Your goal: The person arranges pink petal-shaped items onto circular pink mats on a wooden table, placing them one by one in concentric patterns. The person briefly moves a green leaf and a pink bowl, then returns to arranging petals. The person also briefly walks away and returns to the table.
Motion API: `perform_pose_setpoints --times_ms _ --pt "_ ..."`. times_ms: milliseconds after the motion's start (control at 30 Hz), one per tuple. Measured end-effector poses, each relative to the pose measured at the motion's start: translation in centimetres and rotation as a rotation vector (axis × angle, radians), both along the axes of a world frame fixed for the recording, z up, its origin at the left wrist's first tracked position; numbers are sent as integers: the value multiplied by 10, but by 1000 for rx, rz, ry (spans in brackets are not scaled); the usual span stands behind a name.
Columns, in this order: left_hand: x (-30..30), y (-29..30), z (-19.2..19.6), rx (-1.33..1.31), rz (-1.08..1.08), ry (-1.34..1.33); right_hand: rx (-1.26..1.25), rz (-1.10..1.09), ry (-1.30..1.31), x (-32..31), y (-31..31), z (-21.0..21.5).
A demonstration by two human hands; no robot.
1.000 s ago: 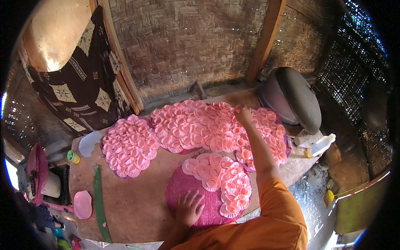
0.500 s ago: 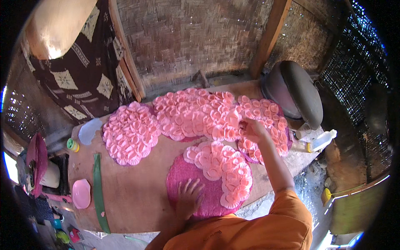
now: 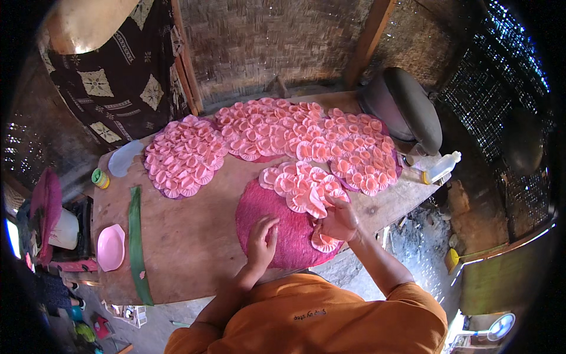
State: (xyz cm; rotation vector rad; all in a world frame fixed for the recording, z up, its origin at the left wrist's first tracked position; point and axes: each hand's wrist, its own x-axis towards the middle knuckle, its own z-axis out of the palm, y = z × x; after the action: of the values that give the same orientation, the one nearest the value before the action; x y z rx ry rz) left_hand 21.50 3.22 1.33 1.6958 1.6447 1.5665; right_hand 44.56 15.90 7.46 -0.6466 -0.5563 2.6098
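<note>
Right hand [image 3: 340, 221] at pink frilled pieces [image 3: 295, 186] on round magenta mat [image 3: 254, 206]; hold on piece unclear. Left hand [image 3: 261, 242] over bare part of mat, fingers bent, thumb apart. Behind, on counter [image 3: 188, 253], more pink pieces crowd other mats. Far right: big dark pot [image 3: 378, 106], bottle with yellow cap [image 3: 442, 168]. Left: pink dish [image 3: 110, 248], green strip [image 3: 137, 242], small jar [image 3: 101, 179]. Patterned dark cloth [image 3: 112, 82] hangs beside woven wall [image 3: 265, 47].
</note>
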Motion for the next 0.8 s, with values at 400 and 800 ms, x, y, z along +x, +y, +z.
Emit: perform_pose_setpoints --times_ms 400,800 --pt "-28 -54 42 -503 -389 -1410 330 -578 -387 -87 -97 6" --pt "-66 -82 48 -632 -535 -1528 1548 -451 -874 -112 -157 25"
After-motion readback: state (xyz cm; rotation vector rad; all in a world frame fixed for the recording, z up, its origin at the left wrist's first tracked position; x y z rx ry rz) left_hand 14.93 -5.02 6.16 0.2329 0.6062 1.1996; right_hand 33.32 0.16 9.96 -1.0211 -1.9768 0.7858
